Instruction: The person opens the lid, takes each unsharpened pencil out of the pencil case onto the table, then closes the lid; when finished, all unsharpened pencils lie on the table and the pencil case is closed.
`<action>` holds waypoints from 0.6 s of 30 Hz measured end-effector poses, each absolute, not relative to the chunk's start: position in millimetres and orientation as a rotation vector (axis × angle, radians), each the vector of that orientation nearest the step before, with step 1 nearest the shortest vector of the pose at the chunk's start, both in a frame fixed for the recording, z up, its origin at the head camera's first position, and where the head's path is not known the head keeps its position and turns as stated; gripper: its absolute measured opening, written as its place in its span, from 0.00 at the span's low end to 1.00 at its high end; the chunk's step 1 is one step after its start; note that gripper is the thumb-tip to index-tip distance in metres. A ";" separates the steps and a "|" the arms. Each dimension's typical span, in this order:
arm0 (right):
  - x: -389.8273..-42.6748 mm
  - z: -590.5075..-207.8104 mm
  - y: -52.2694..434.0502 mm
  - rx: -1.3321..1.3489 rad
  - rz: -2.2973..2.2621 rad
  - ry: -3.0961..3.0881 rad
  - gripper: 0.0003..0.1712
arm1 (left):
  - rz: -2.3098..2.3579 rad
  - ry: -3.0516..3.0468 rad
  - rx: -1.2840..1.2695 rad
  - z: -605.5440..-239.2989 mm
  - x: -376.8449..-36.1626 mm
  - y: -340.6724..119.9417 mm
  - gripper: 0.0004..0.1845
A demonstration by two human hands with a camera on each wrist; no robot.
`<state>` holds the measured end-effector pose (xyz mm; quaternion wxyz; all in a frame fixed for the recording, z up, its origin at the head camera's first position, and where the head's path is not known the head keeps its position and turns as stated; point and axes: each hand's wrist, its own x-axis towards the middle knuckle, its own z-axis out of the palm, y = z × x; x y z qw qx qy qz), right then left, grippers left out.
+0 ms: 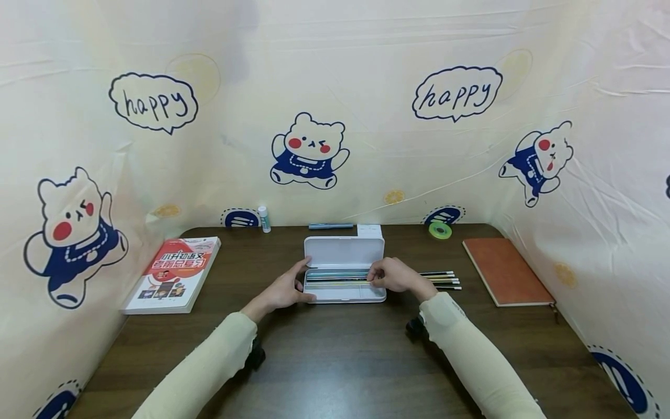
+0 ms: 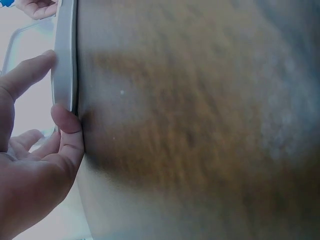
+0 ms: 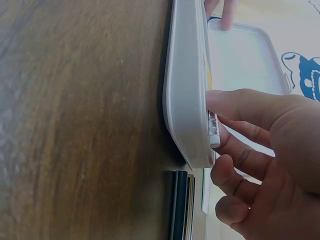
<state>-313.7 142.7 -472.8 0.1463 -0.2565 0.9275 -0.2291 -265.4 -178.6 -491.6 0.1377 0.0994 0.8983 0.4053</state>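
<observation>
A white pencil case (image 1: 345,301) lies on the table with its hinged lid (image 1: 344,251) raised at the back. Several pencils (image 1: 335,279) lie lengthwise inside it. My left hand (image 1: 285,289) holds the case's left end, the thumb at the front corner and the other fingers around the side and back. Over the right part of the case, my right hand (image 1: 395,274) pinches a pencil (image 3: 214,134) near its white-tipped end, between thumb and fingers. More dark pencils (image 1: 445,280) lie on the table just right of the case, partly behind the right hand.
A book (image 1: 175,267) lies at the left and a brown notebook (image 1: 505,270) at the right. Along the back edge are a glue stick (image 1: 264,220), a blue stick-shaped item (image 1: 331,226), a small white item (image 1: 369,230) and a green tape roll (image 1: 440,230).
</observation>
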 end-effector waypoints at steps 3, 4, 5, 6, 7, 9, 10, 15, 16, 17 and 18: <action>-313.8 -473.6 144.5 -0.739 -0.686 2.671 0.05 | 1.174 2.600 0.285 -492.3 -265.6 -178.2 0.55; -313.9 -473.5 145.5 -0.739 -0.695 2.671 0.06 | 1.173 2.600 0.287 -492.2 -265.6 -178.2 0.55; -314.1 -473.3 146.6 -0.745 -0.703 2.674 0.06 | 1.171 2.602 0.286 -492.1 -265.5 -178.2 0.55; -314.1 -472.8 148.0 -0.745 -0.712 2.677 0.06 | 1.168 2.605 0.284 -492.1 -265.5 -178.2 0.55; -314.2 -472.2 149.5 -0.749 -0.720 2.680 0.06 | 1.166 2.606 0.285 -492.1 -265.6 -178.2 0.55; -314.6 -471.0 153.2 -0.764 -0.728 2.692 0.05 | 1.165 2.607 0.279 -491.9 -265.8 -178.1 0.55; -314.7 -470.4 155.3 -0.765 -0.735 2.695 0.04 | 1.164 2.607 0.276 -491.7 -265.8 -178.0 0.55; -315.0 -467.6 168.4 -0.801 -0.785 2.689 0.02 | 1.174 2.597 0.250 -491.1 -266.2 -176.9 0.55; -314.8 -467.0 171.7 -0.803 -0.797 2.688 0.02 | 1.173 2.596 0.245 -491.0 -266.2 -176.6 0.55; -314.9 -466.8 175.1 -0.803 -0.805 2.692 0.02 | 1.174 2.594 0.240 -491.0 -266.2 -176.5 0.55; -314.6 -466.3 178.7 -0.797 -0.816 2.693 0.02 | 1.174 2.592 0.237 -491.0 -266.2 -176.4 0.55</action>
